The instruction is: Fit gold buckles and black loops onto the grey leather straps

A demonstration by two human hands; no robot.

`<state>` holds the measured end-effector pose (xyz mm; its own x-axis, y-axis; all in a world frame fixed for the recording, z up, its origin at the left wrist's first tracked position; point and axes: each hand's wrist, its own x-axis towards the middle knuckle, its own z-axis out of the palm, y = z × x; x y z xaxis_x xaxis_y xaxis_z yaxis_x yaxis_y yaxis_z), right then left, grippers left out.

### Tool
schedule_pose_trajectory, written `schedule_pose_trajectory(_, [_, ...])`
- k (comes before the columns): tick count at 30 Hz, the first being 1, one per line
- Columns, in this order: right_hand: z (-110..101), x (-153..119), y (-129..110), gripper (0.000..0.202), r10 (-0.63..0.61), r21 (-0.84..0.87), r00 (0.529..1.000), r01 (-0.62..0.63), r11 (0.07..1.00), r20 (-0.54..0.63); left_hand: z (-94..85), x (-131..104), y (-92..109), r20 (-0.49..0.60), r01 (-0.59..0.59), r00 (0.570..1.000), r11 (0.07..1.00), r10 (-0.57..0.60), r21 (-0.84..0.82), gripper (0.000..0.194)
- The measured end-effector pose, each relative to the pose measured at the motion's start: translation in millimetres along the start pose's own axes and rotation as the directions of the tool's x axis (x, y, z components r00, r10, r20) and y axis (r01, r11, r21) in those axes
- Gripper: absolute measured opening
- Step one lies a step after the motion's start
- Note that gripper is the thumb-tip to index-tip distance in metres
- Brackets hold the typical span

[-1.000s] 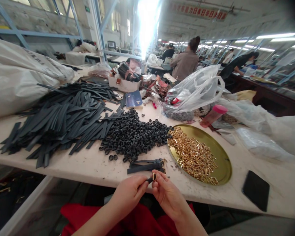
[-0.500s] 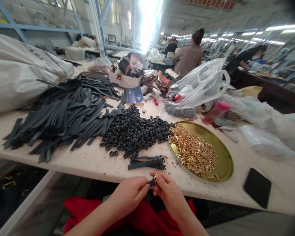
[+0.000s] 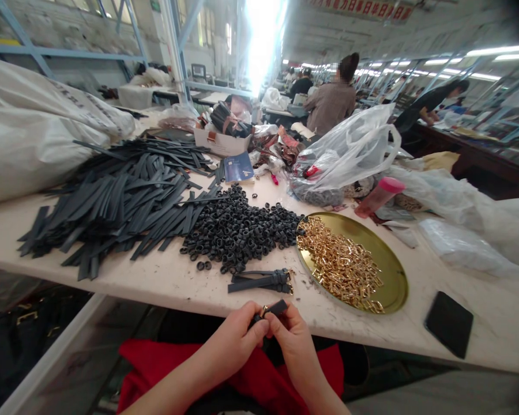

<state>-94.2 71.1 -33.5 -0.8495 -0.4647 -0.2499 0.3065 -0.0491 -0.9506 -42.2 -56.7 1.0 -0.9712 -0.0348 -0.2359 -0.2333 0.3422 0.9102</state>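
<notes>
Both hands meet just off the table's front edge around one dark strap [image 3: 277,307] with a gold buckle [image 3: 264,311] on it. My left hand [image 3: 241,331] pinches it at the buckle side, while my right hand [image 3: 289,328] grips the strap's other part with thumb and fingers. Fingers hide much of the strap. Right beyond the hands lie several buckled straps [image 3: 259,281] in a small stack. Behind them spreads a heap of small dark loops [image 3: 242,230]. Gold buckles [image 3: 343,262] lie in a round gold tray [image 3: 393,288] to the right.
A big pile of dark strips [image 3: 125,196] covers the table's left side, beside a white sack [image 3: 34,127]. A black phone [image 3: 448,324] lies at the right edge. Farther back are a blue booklet [image 3: 239,168], a plastic bag [image 3: 350,150] and a pink-lidded jar [image 3: 379,197]. Other people work beyond.
The strap has turned in my hands: the buckle now sits by my left fingers, and a strap part points up and right at my right hand. The view has shifted slightly.
</notes>
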Motion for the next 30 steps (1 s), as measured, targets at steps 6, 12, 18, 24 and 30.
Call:
schedule_pose_trajectory(6, [0.8, -5.0, -0.2, 0.031, -0.056, -0.150, 0.996, 0.045, 0.988, -0.071, 1.8, 0.4, -1.7, 0.033, 0.086, 0.996, 0.992, -0.084, -0.097, 0.019])
schedule_pose_trajectory(12, [0.1, -1.8, 3.7, 0.031, -0.082, -0.261, 0.989, 0.048, 0.964, -0.123, 12.1, 4.4, -11.2, 0.018, 0.206, 0.978, 0.940, -0.209, -0.271, 0.018])
schedule_pose_trajectory(18, [-9.3, -5.4, 9.3, 0.013, -0.370, -0.520, 0.928, 0.339, 0.784, 0.046, 14.6, 7.1, -17.4, -0.113, 0.119, 0.985, 0.985, -0.134, -0.126, 0.020])
schedule_pose_trajectory(24, [-13.2, 6.2, 3.5, 0.022, 0.019, -0.183, 0.998, -0.006, 0.983, 0.067, 4.9, 8.0, -7.6, 0.112, 0.235, 0.971, 0.938, -0.212, -0.254, 0.019])
schedule_pose_trajectory(30, [-12.9, 22.3, -5.7, 0.026, -0.025, -0.172, 0.992, 0.046, 0.984, 0.122, -4.2, 34.8, -18.5, 0.053, 0.211, 0.977, 0.947, -0.204, -0.244, 0.029])
